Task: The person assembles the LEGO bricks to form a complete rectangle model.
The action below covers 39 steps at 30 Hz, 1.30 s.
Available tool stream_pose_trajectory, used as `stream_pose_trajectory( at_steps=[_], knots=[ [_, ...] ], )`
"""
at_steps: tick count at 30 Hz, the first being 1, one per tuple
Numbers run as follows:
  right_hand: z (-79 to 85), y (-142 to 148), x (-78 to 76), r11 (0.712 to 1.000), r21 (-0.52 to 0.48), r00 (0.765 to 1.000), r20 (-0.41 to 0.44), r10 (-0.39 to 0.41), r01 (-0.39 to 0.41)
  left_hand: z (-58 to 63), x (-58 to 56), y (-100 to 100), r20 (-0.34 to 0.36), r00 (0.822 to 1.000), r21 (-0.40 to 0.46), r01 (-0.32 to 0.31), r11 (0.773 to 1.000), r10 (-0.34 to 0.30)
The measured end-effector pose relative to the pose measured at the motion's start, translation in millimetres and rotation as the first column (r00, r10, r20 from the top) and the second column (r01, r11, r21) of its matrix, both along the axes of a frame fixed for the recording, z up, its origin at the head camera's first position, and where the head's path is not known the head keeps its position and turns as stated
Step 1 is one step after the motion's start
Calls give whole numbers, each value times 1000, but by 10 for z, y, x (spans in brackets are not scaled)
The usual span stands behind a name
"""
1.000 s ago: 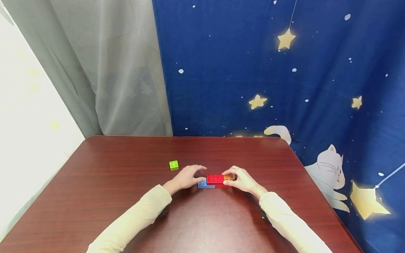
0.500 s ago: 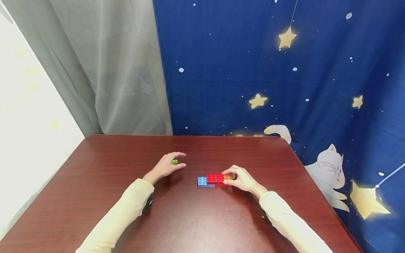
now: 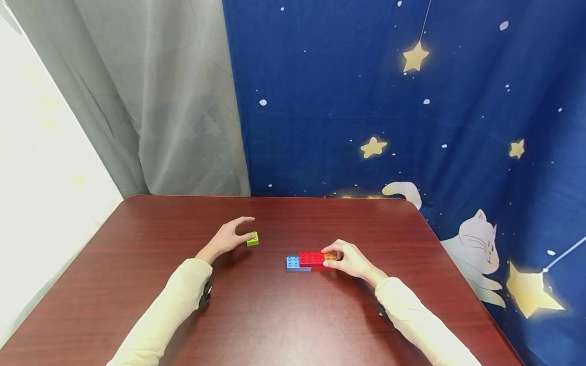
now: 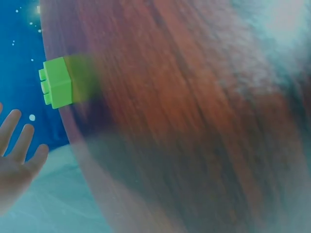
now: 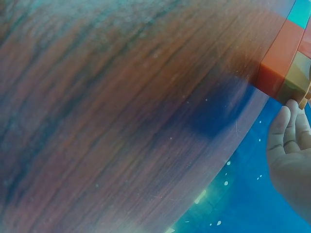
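A small lime-green toy brick (image 3: 253,240) with studs sits on the table left of centre. My left hand (image 3: 226,237) is just left of it, fingers and thumb spread apart. In the head view the thumb tip overlaps the brick; the left wrist view has a gap between the fingers (image 4: 22,141) and the green brick (image 4: 57,82). Nearer the middle stands a joined row of bricks: a blue brick (image 3: 293,263), a raised red brick (image 3: 312,258) and an orange brick (image 3: 330,256), with more red beneath. My right hand (image 3: 351,258) pinches the orange end between thumb and fingers.
The dark red-brown wooden table (image 3: 284,315) has rounded far corners. Behind it hang a grey curtain (image 3: 192,101) and a blue curtain (image 3: 329,101) with stars and a white cat. A bright white surface (image 3: 41,168) lies along the left side.
My left hand has left the blue end of the row, moved left and away to the green brick, then slightly further left. My right hand and the joined bricks have stayed put.
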State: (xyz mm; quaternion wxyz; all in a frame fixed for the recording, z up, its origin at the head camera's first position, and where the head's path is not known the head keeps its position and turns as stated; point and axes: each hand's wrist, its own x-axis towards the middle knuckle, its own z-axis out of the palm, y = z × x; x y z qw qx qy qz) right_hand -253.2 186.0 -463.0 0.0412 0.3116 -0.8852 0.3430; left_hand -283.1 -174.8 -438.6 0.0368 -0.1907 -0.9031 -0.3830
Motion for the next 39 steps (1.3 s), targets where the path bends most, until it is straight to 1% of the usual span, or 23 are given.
stream_pose_trajectory(
  at_steps=[3, 7, 10, 16, 18, 21, 25, 28, 32, 35, 39],
  knots=[
    [2, 0, 5, 1000, 0, 1000, 2, -3, 3, -22, -1, -16, 56, 998, 14, 6, 1000, -7],
    [8, -3, 5, 1000, 4, 1000, 2, -4, 4, -59, -12, -27, 101, 995, 28, 8, 1000, -11],
    [11, -4, 1, 1000, 6, 1000, 2, -4, 4, -87, -19, -34, 112, 993, 37, 25, 999, -29],
    [10, 0, 0, 1000, 3, 1000, 2, -2, 2, -127, -29, -8, 148, 984, 112, 81, 990, -97],
    [11, 1, 3, 1000, 3, 1000, 1, 0, 0, -132, -27, 4, 141, 983, 126, 99, 987, -117],
    [15, -1, 7, 1000, 6, 1000, -2, 2, -2, -140, -26, 21, 121, 985, 132, 107, 986, -123],
    [19, -5, 9, 1000, 12, 1000, -6, 0, 0, -159, -29, 31, 99, 989, 93, 97, 991, -107],
    [22, -8, 10, 1000, 12, 1000, -11, -1, 1, -177, -34, 32, 100, 991, 47, 80, 996, -84],
    [23, -8, 9, 1000, 7, 1000, -28, 8, -8, -199, -45, 36, 120, 991, -4, 52, 999, -52],
    [22, -7, 9, 1000, -1, 999, -36, 16, -16, -219, -54, 47, 107, 994, -42, 35, 999, -30],
    [22, -7, 8, 1000, -10, 999, -42, 21, -21, -247, -64, 79, 56, 998, -85, 11, 996, -6]
  ],
)
